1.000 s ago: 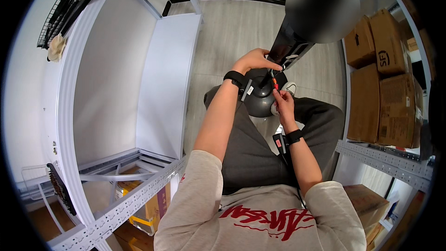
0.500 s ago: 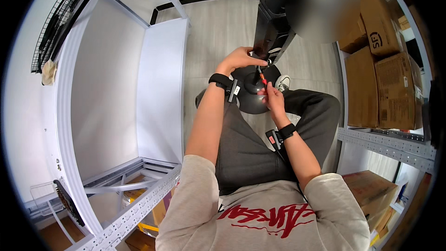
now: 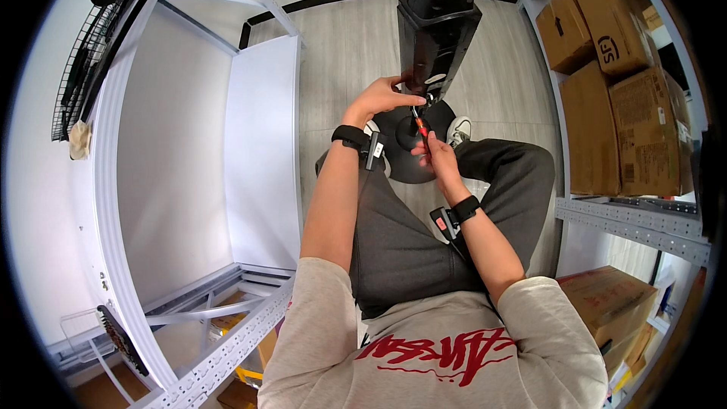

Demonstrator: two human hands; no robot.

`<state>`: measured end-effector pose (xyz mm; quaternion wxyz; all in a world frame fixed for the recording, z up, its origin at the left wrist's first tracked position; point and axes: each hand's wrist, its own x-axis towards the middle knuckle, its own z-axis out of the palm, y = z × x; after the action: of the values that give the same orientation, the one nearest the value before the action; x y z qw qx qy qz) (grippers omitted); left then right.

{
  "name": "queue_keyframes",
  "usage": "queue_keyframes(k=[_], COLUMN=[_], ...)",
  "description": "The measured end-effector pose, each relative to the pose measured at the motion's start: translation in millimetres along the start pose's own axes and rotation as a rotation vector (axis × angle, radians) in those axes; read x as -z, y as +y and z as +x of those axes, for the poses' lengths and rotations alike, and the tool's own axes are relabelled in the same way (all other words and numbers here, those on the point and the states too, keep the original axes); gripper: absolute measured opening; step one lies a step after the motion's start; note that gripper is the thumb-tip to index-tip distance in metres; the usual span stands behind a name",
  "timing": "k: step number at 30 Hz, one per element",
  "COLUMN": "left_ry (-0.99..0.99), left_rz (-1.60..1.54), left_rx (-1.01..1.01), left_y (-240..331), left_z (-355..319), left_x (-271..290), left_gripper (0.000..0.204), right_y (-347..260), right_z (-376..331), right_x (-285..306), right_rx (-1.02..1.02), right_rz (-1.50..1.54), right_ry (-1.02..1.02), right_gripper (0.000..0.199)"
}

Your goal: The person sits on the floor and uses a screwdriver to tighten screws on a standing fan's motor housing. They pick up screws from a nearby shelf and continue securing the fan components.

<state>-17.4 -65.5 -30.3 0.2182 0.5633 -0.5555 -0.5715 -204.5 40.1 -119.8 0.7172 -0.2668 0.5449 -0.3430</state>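
Note:
A tall black column-shaped appliance (image 3: pixel 435 49) stands over a round dark base (image 3: pixel 397 155) between my feet. At its lower end my left hand (image 3: pixel 380 100) grips the near edge, thumb stretched across toward a small shiny fitting; its other fingers are partly hidden. My right hand (image 3: pixel 439 157), just below, pinches a red-and-orange-handled screwdriver (image 3: pixel 422 127). The screwdriver slants up toward the fitting, its tip close under my left thumb. Whether the tip is seated there I cannot make out.
Brown cardboard boxes (image 3: pixel 651 132) fill a metal shelf on the right, with another box (image 3: pixel 609 303) lower down. At left stands a white-panelled metal frame (image 3: pixel 261 151). A wire basket (image 3: pixel 76 68) hangs at the far left.
My view has tilted and shifted, showing more of the black column, and the blurred patch beside it is gone. Both hands keep their places at its lower end, with the screwdriver still held.

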Motion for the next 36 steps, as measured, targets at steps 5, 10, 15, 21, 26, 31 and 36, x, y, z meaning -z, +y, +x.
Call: queue_keyframes(k=[5,10,15,21,26,31,36], left_ry=[-0.006,-0.010,-0.008,-0.009,0.000,0.012,-0.010], left_rz=[-0.017,-0.027,-0.037,-0.050,-0.069,-0.056,-0.087], left_rx=[-0.038,-0.024,-0.008,-0.008,0.000,-0.018,-0.008], left_y=[0,0,-2,-2,-5,-4,-7], left_z=[1,-1,0,2,0,1,3], left_x=[-4,-2,-2,-4,-3,-5,-5], left_gripper=[0.069,0.072,0.081,0.081,0.082,0.069,0.068], right_y=[7,4,-4,7,-5,-3,5], right_z=[2,0,-2,2,-2,0,6], right_x=[-3,-2,0,-8,-1,3,1], right_rx=[0.136,0.140,0.009,0.273,0.102,0.155,0.245], right_rz=[-0.099,-0.087,-0.033,-0.209,-0.112,-0.208,-0.189], right_ry=[0.101,0.057,-0.018,0.192,0.033,0.082,0.125], right_gripper=[0.039,0.036,0.027,0.034,0.034,0.035,0.039])
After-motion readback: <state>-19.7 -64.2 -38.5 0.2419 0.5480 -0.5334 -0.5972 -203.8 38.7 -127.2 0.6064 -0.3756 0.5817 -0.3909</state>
